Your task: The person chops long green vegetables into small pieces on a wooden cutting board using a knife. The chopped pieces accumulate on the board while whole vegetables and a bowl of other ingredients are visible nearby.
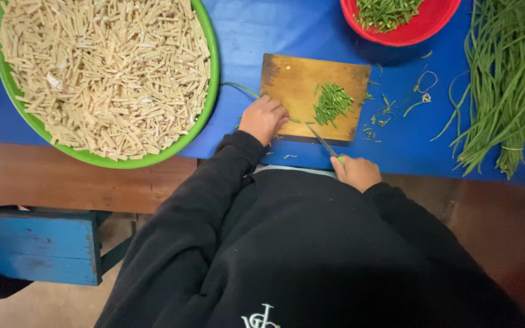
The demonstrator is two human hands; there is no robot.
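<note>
Chopping long beans on a wooden cutting board, centre of the frame.

Largest first: green basin of pale cut sticks upper left, uncut long beans far right, chopped pile on the board. Left hand curled on the board's lower-left edge; right hand clamped round a knife. Next cut likely needs fresh beans fed under the blade.

Place: a food-prep table where I work.
Signs: my cutting board, long beans far right, green basin of cut strips left.
</note>
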